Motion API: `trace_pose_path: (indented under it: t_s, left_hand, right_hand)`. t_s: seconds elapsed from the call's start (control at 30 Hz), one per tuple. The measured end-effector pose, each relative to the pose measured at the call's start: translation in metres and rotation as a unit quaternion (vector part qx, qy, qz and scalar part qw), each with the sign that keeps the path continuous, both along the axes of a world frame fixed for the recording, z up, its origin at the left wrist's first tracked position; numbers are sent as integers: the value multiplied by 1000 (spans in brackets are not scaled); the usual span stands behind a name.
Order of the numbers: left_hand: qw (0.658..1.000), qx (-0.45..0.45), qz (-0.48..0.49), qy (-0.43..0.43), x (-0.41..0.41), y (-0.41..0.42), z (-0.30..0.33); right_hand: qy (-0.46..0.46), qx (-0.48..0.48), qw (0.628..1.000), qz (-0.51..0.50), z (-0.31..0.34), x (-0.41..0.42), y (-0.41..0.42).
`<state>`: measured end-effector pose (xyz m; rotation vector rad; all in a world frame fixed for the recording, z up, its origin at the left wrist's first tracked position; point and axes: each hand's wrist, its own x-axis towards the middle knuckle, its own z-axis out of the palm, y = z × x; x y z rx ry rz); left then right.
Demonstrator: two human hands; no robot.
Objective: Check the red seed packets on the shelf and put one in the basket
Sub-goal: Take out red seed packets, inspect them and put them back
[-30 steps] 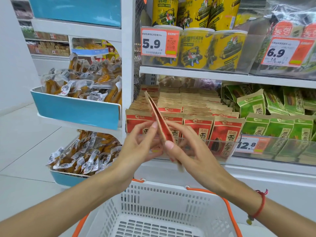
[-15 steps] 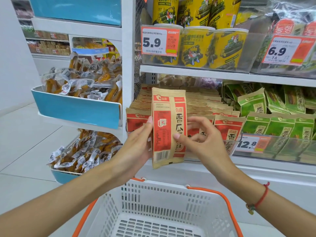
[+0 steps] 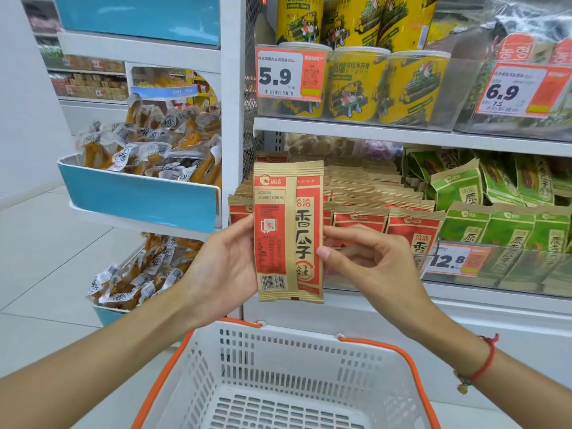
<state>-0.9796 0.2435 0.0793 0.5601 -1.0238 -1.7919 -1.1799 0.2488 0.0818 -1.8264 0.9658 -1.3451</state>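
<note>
A shopper holds a single red seed packet (image 3: 288, 232) upright before the shelf (image 3: 402, 136), its long axis vertical and its printed back, barcode low and date stamp high, turned toward the camera. The left hand (image 3: 226, 267) cradles the packet's left edge, thumb on the face and fingers apparently behind it, though those fingers are hidden. The right hand (image 3: 368, 267) pinches the right edge between thumb and curled fingers. Both hands meet the packet at mid-height, so neither is clearly nearer.

Behind it, rows of matching red packets (image 3: 383, 212) stand in the shelf tray, with green packets (image 3: 507, 224) to the right and a price tag (image 3: 458, 260) reading 12.8 on the clear front lip.

The white basket (image 3: 309, 345) with orange handles (image 3: 411, 373) sits directly below the packet, mouth open upward. The drop is straight down: the packet's lower edge already points into the basket, and either hand could lower it alone once the other lets go.
</note>
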Motion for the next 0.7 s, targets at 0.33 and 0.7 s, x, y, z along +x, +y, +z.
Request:
trace_pose_path:
  t_s: [0.33,0.7]
  left_hand:
    - [999,26,-11,-43,-19,5,7]
    - [953,-43,212,-212,-24,23,9]
  right_hand:
    - [-111,102,985,-84,2,7,-2]
    - [95,159,980,70,4,18,8]
